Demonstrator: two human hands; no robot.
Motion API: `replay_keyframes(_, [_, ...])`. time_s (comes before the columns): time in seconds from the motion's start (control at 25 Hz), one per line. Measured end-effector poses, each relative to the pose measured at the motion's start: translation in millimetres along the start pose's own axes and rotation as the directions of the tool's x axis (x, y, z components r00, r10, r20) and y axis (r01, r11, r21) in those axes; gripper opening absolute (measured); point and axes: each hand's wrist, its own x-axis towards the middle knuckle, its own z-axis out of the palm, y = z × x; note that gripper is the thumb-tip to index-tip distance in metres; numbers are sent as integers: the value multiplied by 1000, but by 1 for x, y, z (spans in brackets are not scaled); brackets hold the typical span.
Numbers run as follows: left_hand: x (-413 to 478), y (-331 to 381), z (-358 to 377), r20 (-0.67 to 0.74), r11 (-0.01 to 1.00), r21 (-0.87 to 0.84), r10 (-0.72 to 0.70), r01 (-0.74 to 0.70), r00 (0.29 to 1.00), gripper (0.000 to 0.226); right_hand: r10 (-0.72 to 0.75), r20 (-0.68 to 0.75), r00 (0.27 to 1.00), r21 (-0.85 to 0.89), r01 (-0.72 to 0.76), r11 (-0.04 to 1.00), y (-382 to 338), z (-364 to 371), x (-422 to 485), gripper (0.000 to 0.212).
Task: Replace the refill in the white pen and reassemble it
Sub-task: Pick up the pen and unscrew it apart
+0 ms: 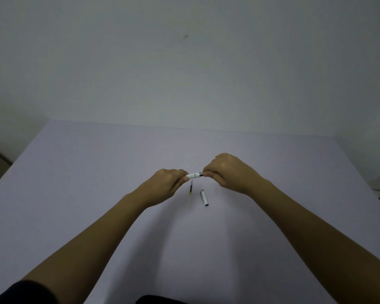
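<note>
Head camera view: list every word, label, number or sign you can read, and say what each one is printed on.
None can be read.
White pen barrel, held between the left hand and right hand: small grey markings, too small and blurred to read.
White pen cap with silver ends, lying on the pale lilac table: no print visible.
Thin dark refill, lying on the table: no print visible.

pen barrel (194,175) ends hidden in fists — markings unreadable
</note>
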Motion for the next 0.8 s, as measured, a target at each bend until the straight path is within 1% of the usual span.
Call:
replay_keyframes(0.08, [-1, 0, 0, 4, 1000, -6, -5, 5, 1000, 30, 9, -38, 999, 56, -7, 998, 0, -1, -1, 22])
replay_keyframes(0.16, [-2, 0, 0, -10, 1000, -17, -8, 8, 1000, 30, 64, -36, 997, 97, -61, 993, 1, -1, 0, 29])
replay_keyframes(0.24, [-1, 0, 0, -14, 1000, -13, -2, 2, 1000, 30, 106, 70, 992, 76, -112, 991, 3, 3, 2, 33])
replay_keyframes(0.28, [-1, 0, 1, -9, 1000, -6, 4, -4, 1000, 30, 106, 105, 989, 77, -115, 990, 3, 4, 2, 30])
replay_keyframes(0.36, [-2, 0, 2, 0, 1000, -2, 9, -9, 1000, 29, 92, 79, 993, 128, -102, 987, 3, 4, 1, 20])
replay_keyframes(0.4, [-2, 0, 2, -2, 1000, -6, 6, -6, 1000, 29, 86, 47, 995, 154, -92, 984, 3, 3, 1, 19])
replay_keyframes(0.44, [-2, -1, 1, -7, 1000, -8, 3, -3, 1000, 29, 86, 26, 996, 161, -89, 983, 3, 3, 1, 23])
replay_keyframes(0.52, [-2, -3, 0, -18, 1000, -6, 0, 0, 1000, 29, 108, 64, 992, 142, -117, 983, 3, 3, 4, 31])
replay_keyframes(0.6, [-3, -2, 1, -9, 1000, 3, 7, -7, 1000, 30, 107, 120, 987, 119, -121, 986, 3, 4, 4, 27])
replay_keyframes(0.72, [-3, 0, 2, 6, 1000, 10, 9, -9, 1000, 30, 99, 83, 992, 187, -113, 976, 3, 3, 2, 17])
replay_keyframes(0.8, [-2, -2, 1, -2, 1000, 7, -1, 1, 1000, 30, 108, 77, 991, 193, -121, 974, 2, 3, 3, 23])
